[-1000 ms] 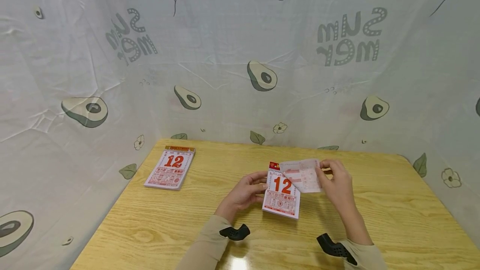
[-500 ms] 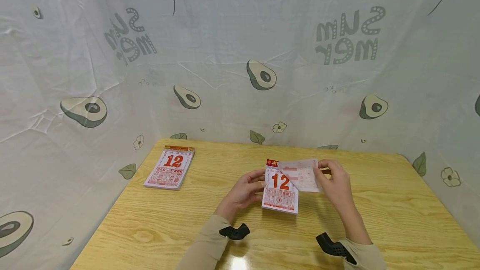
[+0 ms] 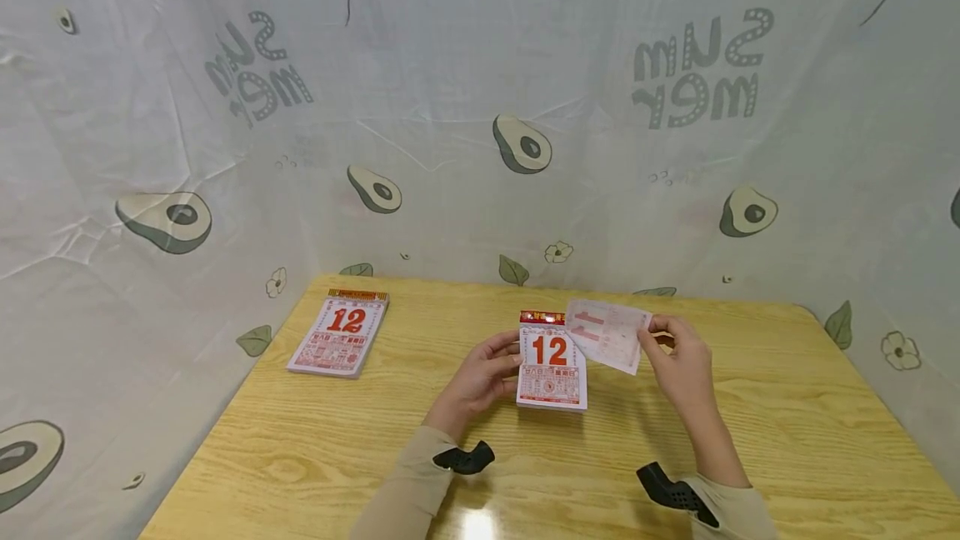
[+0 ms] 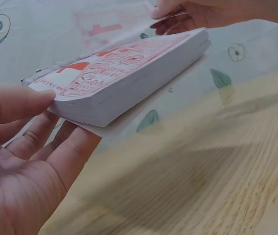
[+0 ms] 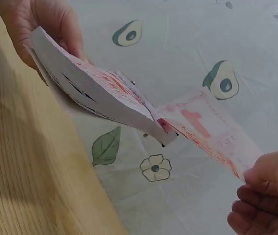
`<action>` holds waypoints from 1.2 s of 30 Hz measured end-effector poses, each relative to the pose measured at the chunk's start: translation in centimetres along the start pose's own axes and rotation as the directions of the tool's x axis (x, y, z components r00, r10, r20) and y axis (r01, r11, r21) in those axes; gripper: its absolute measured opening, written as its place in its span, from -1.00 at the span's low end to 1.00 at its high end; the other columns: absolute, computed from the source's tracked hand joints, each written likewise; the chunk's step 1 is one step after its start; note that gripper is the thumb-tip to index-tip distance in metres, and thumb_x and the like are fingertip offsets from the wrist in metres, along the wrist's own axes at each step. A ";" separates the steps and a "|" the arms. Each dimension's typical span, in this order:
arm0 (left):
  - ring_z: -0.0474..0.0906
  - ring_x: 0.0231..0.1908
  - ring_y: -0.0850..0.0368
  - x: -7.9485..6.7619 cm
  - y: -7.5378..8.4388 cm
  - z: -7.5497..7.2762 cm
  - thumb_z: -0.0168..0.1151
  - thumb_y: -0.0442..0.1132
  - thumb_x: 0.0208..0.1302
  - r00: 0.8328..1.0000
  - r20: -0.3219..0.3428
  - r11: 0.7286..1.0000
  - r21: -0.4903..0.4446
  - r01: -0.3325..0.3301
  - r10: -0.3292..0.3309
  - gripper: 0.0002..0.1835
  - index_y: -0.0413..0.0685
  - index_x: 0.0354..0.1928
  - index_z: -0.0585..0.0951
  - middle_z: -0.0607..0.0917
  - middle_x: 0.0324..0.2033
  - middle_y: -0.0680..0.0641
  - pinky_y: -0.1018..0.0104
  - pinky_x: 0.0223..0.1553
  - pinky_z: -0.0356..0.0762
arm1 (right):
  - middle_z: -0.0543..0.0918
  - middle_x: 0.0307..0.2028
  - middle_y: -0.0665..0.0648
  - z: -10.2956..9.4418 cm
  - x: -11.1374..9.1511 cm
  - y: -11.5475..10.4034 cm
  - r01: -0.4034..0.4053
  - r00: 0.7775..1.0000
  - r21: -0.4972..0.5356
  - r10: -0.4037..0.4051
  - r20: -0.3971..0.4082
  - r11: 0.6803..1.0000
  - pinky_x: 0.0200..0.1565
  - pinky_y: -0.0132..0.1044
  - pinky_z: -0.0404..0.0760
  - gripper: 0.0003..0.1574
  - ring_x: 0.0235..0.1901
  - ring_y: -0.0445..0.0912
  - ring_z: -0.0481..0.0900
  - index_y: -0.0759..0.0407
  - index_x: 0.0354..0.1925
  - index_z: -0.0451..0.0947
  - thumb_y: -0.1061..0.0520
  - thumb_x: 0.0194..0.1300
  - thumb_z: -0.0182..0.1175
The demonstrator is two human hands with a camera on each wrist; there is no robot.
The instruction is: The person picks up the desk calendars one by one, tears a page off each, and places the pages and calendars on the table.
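A thick tear-off calendar (image 3: pixel 551 386) with a red header strip and a big red 12 is held above the table, seen edge-on in the left wrist view. My left hand (image 3: pixel 480 377) grips its left edge, thumb (image 4: pixel 29 102) on the front page and fingers (image 4: pixel 75 152) underneath. To the right, my right hand (image 3: pixel 682 361) pinches the corner of a thin calendar page (image 3: pixel 609 333), whose pale reverse side shows. In the right wrist view, that page (image 5: pixel 207 127) stretches from the calendar's top end to my right thumb.
A second tear-off calendar (image 3: pixel 343 336), also showing 12, lies at the table's back left. The wooden table (image 3: pixel 300 457) meets a pale curtain (image 3: pixel 450 65) printed with avocados, which hangs behind and along the sides.
My left hand and the calendar have moved slightly left and up. The page is now pulled farther to the right, overlapping less of the calendar's front.
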State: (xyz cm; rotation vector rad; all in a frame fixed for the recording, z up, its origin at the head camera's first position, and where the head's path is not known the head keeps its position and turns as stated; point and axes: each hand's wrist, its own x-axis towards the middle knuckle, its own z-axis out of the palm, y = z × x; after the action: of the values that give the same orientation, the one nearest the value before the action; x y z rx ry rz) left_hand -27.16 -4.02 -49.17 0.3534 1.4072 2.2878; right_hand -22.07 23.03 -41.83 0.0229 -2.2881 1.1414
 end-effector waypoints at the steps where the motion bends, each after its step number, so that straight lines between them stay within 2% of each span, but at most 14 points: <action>1: 0.62 -0.09 0.12 0.0 0.0 0.0 -0.05 -0.49 0.41 1.000 0.003 1.000 0.005 0.005 -0.005 -0.48 -0.21 0.39 0.28 0.59 0.05 -0.02 0.25 -0.22 0.67 | 0.61 -0.19 0.32 0.0 0.0 0.0 -0.001 1.000 0.001 0.001 0.001 1.000 -0.22 -0.83 0.32 -0.88 -0.30 -0.62 0.30 0.42 -0.24 0.53 0.31 0.29 0.20; 5: 0.61 -0.08 0.12 -0.1 0.0 0.0 -0.07 -0.48 0.43 1.000 0.014 1.000 0.018 0.014 -0.014 -0.48 -0.21 0.40 0.26 0.58 0.04 -0.01 0.24 -0.21 0.66 | 0.61 -0.20 0.30 -0.1 0.0 0.0 -0.009 1.000 0.000 0.009 -0.002 1.000 -0.21 -0.83 0.31 -0.87 -0.29 -0.61 0.31 0.41 -0.24 0.53 0.29 0.30 0.20; 13: 0.62 -0.09 0.12 -0.1 0.0 0.1 -0.07 -0.48 0.43 1.000 -0.011 1.000 0.004 0.015 -0.015 -0.49 -0.19 0.40 0.28 0.58 0.03 -0.02 0.24 -0.22 0.66 | 0.61 -0.18 0.29 -0.2 -0.1 -0.1 -0.024 1.000 0.007 0.024 0.011 1.000 -0.20 -0.84 0.31 -0.85 -0.28 -0.61 0.32 0.40 -0.21 0.55 0.28 0.32 0.20; 18: 0.61 -0.08 0.12 -0.1 0.1 0.0 -0.05 -0.47 0.42 1.000 0.005 1.000 0.011 0.007 -0.007 -0.48 -0.20 0.40 0.27 0.58 0.03 -0.01 0.23 -0.19 0.66 | 0.61 -0.15 0.29 -0.6 0.1 -0.1 -0.051 0.999 0.005 0.051 0.017 0.999 -0.19 -0.85 0.30 -0.81 -0.28 -0.63 0.31 0.40 -0.18 0.54 0.24 0.34 0.19; 26: 0.62 -0.11 0.16 0.0 0.2 -1.2 -0.08 -0.48 0.43 0.999 -0.035 0.999 0.000 -0.037 0.037 -0.48 -0.21 0.40 0.24 0.59 0.00 0.03 0.24 -0.22 0.66 | 0.63 -0.12 0.36 -2.7 0.5 0.6 -0.119 0.987 0.030 0.122 -0.105 0.992 -0.23 -0.85 0.31 -0.75 -0.34 -0.72 0.31 0.44 -0.11 0.54 0.23 0.35 0.17; 33: 0.62 -0.07 0.16 0.1 -0.2 -2.1 0.00 -0.41 0.41 0.996 0.032 0.997 -0.002 -0.082 0.082 -0.48 -0.14 0.39 0.28 0.59 0.04 0.02 0.24 -0.17 0.65 | 0.62 -0.14 0.36 -3.4 1.0 0.8 -0.110 0.985 0.016 0.111 -0.132 0.994 -0.23 -0.84 0.30 -0.73 -0.33 -0.70 0.30 0.46 -0.12 0.54 0.22 0.35 0.18; 36: 0.62 -0.07 0.16 0.2 -0.1 -2.0 0.00 -0.41 0.41 0.996 0.028 0.997 -0.009 -0.081 0.082 -0.48 -0.13 0.39 0.29 0.59 0.04 0.02 0.24 -0.16 0.66 | 0.62 -0.16 0.38 -3.7 1.2 1.0 -0.098 0.983 0.014 0.099 -0.154 0.995 -0.24 -0.85 0.29 -0.73 -0.33 -0.69 0.30 0.48 -0.13 0.53 0.24 0.33 0.19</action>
State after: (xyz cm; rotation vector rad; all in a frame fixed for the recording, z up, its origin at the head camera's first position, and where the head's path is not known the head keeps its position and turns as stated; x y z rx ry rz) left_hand -28.13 -5.45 -50.16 0.4465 1.3935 2.3432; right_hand -21.55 26.66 -40.27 -0.1723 -2.1689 1.1578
